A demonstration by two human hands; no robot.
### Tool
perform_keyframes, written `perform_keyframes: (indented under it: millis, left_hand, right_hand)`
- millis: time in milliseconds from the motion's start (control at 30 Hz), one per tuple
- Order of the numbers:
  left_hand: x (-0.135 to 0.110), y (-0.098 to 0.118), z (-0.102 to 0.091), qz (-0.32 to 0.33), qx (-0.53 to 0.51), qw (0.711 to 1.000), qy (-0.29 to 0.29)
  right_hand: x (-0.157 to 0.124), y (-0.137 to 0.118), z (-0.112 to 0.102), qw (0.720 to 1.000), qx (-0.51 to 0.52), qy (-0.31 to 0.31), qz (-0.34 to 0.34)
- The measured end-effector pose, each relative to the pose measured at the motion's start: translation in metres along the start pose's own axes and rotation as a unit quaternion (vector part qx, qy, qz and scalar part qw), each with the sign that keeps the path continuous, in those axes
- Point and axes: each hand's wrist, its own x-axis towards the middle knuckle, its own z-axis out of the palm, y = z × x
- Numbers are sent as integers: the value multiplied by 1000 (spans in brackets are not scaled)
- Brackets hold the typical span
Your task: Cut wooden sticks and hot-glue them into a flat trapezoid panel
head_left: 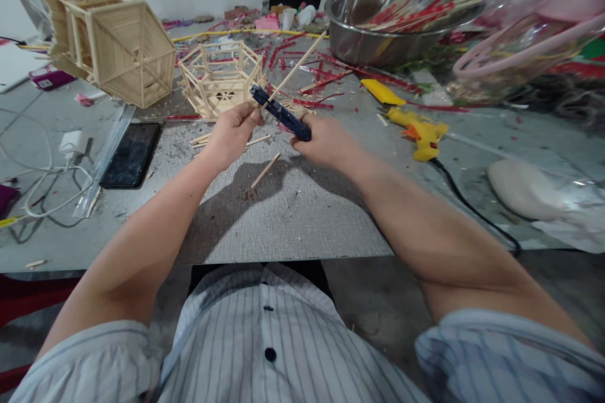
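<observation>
- While both hands meet just above the centre of the frame, the left hand (pixel 230 133) is clenched with its fingertips pinching the lower end of a thin wooden stick (pixel 297 66). The stick slants up and to the right towards the steel bowl (pixel 373 38).
- The right hand (pixel 326 141) is wrapped around the handle of a dark blue tool (pixel 283 114). It looks like a small cutter, though its exact kind cannot be told. Its front end meets the stick right beside the left fingertips.
- By its look, the stick is very light and stiff but slender, so it would likely snap or splinter under a sideways load. A pinch close to the tool's end, as now, seems the steadiest hold, because the long free end could whip or bend.
- The tool appears rigid and compact, and a full wrap around its handle suits it.
- Just behind the hands stands an open hexagonal stick frame (pixel 220 79), and a larger closed stick model (pixel 127 53) sits at the upper left.
- A loose stick (pixel 265 170) lies on the grey table mat (pixel 283 220) below the hands, apart from both.
- A yellow glue gun (pixel 423 135) lies to the right with its black cord trailing off.
- A dark phone (pixel 132 154) and a white charger (pixel 73 141) lie at the left.
- The bowl at the upper right holds red and plain sticks, and red offcuts are scattered in front of it.
</observation>
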Motion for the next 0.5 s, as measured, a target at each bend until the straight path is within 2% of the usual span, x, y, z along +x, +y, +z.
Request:
perform_keyframes:
  millis: [200,500]
  left_hand:
    - [2,-8,1,3,-3,1000,3]
    - [1,-14,3,71,68,994,52]
  right_hand:
    - [-1,-2,2,1000,-30,-1,1]
    - [0,2,2,998,-48,27,-5]
